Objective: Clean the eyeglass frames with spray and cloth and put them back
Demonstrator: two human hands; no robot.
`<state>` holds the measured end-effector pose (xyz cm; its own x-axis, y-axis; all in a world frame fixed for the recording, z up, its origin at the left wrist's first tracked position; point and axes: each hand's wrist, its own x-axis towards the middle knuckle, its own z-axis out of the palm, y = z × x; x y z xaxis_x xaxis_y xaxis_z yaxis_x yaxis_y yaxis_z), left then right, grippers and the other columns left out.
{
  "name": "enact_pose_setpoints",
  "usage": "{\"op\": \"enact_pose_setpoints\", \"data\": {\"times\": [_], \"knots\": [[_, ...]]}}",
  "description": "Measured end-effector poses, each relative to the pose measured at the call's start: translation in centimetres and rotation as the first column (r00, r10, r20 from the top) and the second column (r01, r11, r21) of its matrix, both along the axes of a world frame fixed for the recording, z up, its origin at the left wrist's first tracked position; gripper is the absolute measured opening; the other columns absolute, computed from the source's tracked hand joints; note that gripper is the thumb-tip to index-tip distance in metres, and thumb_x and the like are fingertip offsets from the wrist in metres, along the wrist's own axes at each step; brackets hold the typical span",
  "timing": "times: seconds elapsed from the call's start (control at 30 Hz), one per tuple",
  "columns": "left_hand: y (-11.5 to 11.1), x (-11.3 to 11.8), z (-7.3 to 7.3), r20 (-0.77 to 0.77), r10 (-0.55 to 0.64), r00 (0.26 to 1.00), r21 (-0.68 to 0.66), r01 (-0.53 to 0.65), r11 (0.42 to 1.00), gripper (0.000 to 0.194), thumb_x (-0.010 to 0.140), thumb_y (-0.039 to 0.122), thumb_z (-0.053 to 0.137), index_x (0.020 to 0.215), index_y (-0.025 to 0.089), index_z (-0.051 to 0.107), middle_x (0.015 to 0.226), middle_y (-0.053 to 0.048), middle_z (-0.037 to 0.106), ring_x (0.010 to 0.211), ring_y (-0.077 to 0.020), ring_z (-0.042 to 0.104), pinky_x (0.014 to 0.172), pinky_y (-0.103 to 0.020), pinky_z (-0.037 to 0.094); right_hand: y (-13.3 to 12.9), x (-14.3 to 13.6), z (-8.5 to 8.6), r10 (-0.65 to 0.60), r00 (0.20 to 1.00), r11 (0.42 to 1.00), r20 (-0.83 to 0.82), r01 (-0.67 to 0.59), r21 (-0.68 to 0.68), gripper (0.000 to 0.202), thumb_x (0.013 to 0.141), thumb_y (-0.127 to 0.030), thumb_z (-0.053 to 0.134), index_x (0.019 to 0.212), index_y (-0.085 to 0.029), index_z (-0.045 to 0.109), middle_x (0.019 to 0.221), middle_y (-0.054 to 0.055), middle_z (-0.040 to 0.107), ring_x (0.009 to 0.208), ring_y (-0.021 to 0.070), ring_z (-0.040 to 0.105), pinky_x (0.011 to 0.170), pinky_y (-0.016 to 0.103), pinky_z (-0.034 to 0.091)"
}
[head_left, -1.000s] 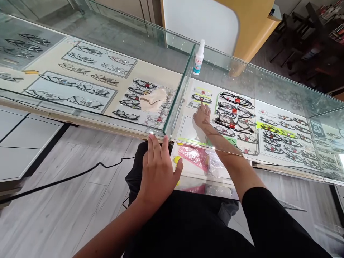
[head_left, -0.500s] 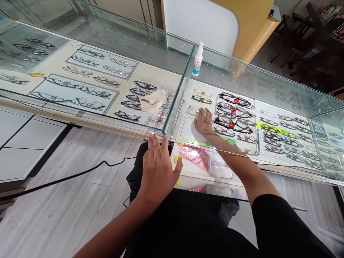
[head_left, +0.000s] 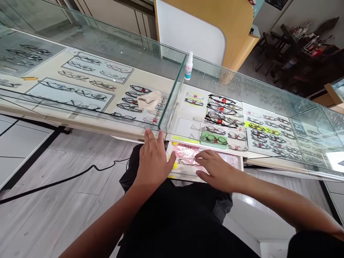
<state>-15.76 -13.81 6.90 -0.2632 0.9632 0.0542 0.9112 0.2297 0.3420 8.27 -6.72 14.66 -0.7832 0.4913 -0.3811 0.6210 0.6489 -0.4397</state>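
Note:
My left hand [head_left: 153, 157] lies flat at the front edge of the glass display case [head_left: 172, 102], by the corner of the glass divider, fingers stretched and holding nothing. Between the thumb and fingers of my right hand [head_left: 215, 168] is a pair of thin-framed eyeglasses [head_left: 188, 162], held over an open drawer [head_left: 236, 161] below the case. Under the eyeglasses, a pink plastic packet [head_left: 185, 150] lies in the drawer. Black-rimmed eyeglasses [head_left: 215, 139] rest on a green card inside the case, just beyond my right hand.
A white spray bottle [head_left: 189, 66] stands at the divider's far end. A beige cloth [head_left: 149, 100] lies over eyeglasses in the left section. Several rows of eyeglasses [head_left: 260, 134] fill the right section. A black cable [head_left: 94, 167] crosses the floor at left.
My right hand has come out of the display case toward me, bringing a pair of thin-framed eyeglasses over the drawer. My left hand stays at the case edge.

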Motion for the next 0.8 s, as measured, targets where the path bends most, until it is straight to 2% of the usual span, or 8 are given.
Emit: {"op": "enact_pose_setpoints", "data": {"times": [0.07,0.13,0.23,0.3,0.37,0.5,0.63,0.8], "knots": [[0.0,0.0,0.2,0.005,-0.003,1.0,-0.01,0.003,1.0,0.088,0.107,0.043,0.058,0.177,-0.003,0.03,0.182,-0.045,0.021,0.175,-0.0541,0.02,0.129,-0.072,0.043,-0.9,0.9,3.6,0.015,0.993,0.991,-0.114,0.0,0.131,0.041,0.117,-0.037,0.05,0.146,-0.021,0.072,0.154,0.017,0.071,0.15,0.0385,0.057,0.127,0.063,0.05],[0.0,0.0,0.3,0.008,-0.005,1.0,-0.017,0.005,1.0,0.089,0.106,0.042,0.059,0.177,-0.003,0.03,0.183,-0.045,0.02,0.175,-0.0541,0.019,0.13,-0.071,0.042,-0.1,1.6,6.5,0.005,0.977,0.953,-0.213,0.06,0.298,0.042,0.117,-0.035,0.047,0.15,-0.024,0.071,0.154,0.016,0.072,0.15,0.0383,0.058,0.127,0.065,0.049],[0.1,0.0,0.3,0.01,-0.006,1.0,-0.02,0.007,1.0,0.089,0.107,0.042,0.058,0.178,-0.002,0.028,0.183,-0.044,0.019,0.176,-0.0531,0.019,0.13,-0.071,0.042,4.7,2.4,8.5,-0.057,0.958,0.842,-0.281,0.197,0.501,0.044,0.118,-0.038,0.044,0.146,-0.025,0.075,0.153,0.015,0.073,0.144,0.0402,0.061,0.123,0.068,0.048],[0.1,-0.1,0.2,0.006,-0.008,1.0,-0.023,0.008,1.0,0.09,0.108,0.044,0.056,0.179,-0.001,0.026,0.184,-0.043,0.018,0.176,-0.0531,0.019,0.129,-0.072,0.042,9.6,2.7,8.3,-0.113,0.953,0.774,-0.28,0.261,0.576,0.048,0.118,-0.04,0.039,0.141,-0.026,0.078,0.151,0.014,0.074,0.141,0.0428,0.06,0.118,0.071,0.047],[0.1,-0.1,0.1,-0.007,-0.012,1.0,-0.029,0.011,1.0,0.09,0.108,0.045,0.055,0.18,0.0,0.025,0.184,-0.043,0.017,0.176,-0.0534,0.019,0.129,-0.072,0.043,15.0,2.7,7.3,-0.175,0.952,0.736,-0.252,0.297,0.609,0.051,0.117,-0.043,0.037,0.139,-0.025,0.08,0.155,0.014,0.071,0.144,0.0455,0.056,0.116,0.072,0.046],[0.0,-0.1,-0.1,-0.041,-0.018,0.999,-0.031,0.017,0.999,0.088,0.108,0.044,0.054,0.18,0.0,0.029,0.184,-0.041,0.02,0.175,-0.0533,0.022,0.129,-0.069,0.044,23.3,1.9,4.9,-0.32,0.94,0.738,-0.117,0.325,0.591,0.053,0.112,-0.042,0.042,0.138,-0.02,0.082,0.165,0.015,0.066,0.147,0.0475,0.051,0.122,0.073,0.04],[0.0,0.0,-0.3,-0.059,-0.007,0.998,-0.005,0.006,1.0,0.086,0.108,0.042,0.055,0.179,-0.001,0.032,0.184,-0.04,0.023,0.175,-0.0527,0.024,0.129,-0.066,0.046,26.9,0.5,3.1,-0.444,0.895,0.749,-0.042,0.396,0.532,0.063,0.115,-0.048,0.03,0.148,-0.022,0.076,0.173,0.013,0.06,0.155,0.0471,0.045,0.13,0.072,0.034],[0.0,0.2,-0.6,-0.089,-0.014,0.996,0.011,0.015,1.0,0.084,0.109,0.04,0.054,0.178,-0.002,0.033,0.182,-0.042,0.025,0.174,-0.0534,0.027,0.127,-0.067,0.047,27.7,-0.7,1.6,-0.496,0.868,0.767,0.012,0.431,0.475,0.071,0.116,-0.055,0.02,0.149,-0.025,0.075,0.178,0.011,0.054,0.161,0.0467,0.041,0.131,0.071,0.032]]}}
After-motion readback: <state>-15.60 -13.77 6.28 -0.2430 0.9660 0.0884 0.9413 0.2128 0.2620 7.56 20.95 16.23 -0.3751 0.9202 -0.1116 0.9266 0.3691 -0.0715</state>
